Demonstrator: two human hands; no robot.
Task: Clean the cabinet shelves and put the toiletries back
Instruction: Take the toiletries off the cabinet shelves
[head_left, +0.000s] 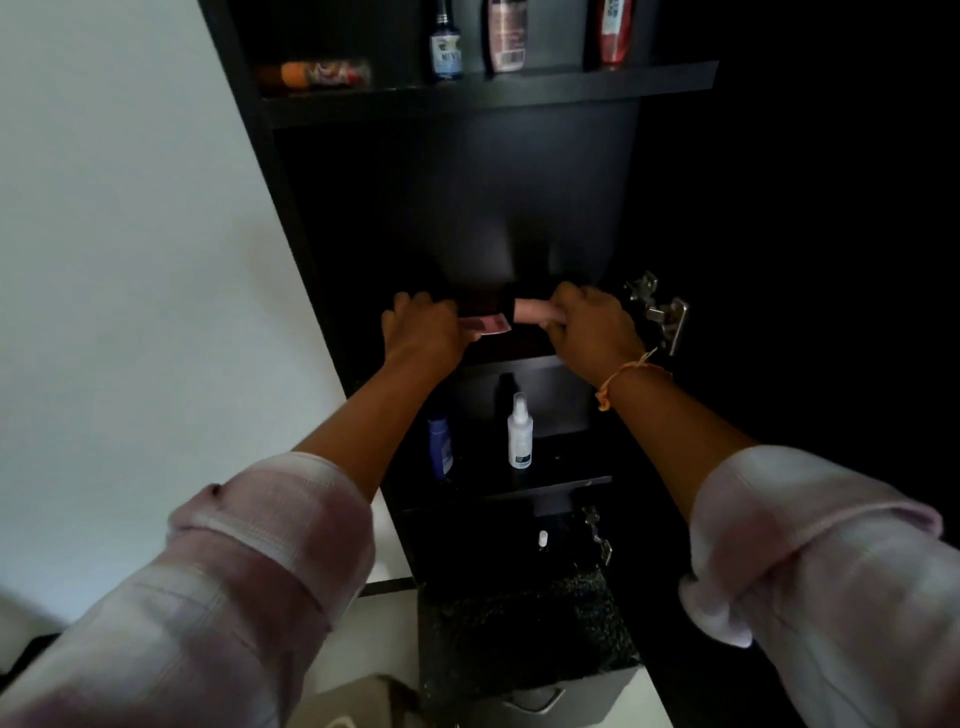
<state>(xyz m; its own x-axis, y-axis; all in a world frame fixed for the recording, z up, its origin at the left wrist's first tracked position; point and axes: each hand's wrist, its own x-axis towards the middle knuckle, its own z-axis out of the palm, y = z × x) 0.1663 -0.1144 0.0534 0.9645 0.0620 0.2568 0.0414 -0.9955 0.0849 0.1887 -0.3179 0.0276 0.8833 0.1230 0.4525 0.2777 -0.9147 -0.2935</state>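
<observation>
Both my hands reach onto the middle shelf (514, 358) of a tall dark cabinet. My left hand (423, 332) grips a small pink-red flat item (485, 325), its nature unclear. My right hand (589, 325) is closed around a pale beige tube (532, 310) with a dark cap end, held lying sideways. The top shelf (488, 96) carries an orange-red tube (317, 74) lying down, a blue Nivea bottle (445, 44), a pink bottle (506, 36) and a red bottle (615, 34). On the shelf below stand a blue bottle (440, 447) and a white spray bottle (519, 434).
A metal door hinge (660, 312) sticks out just right of my right hand. A second hinge (597, 535) and a small white item (543, 539) sit lower down. A dark speckled counter (524, 634) lies below. White wall (130, 260) runs along the left.
</observation>
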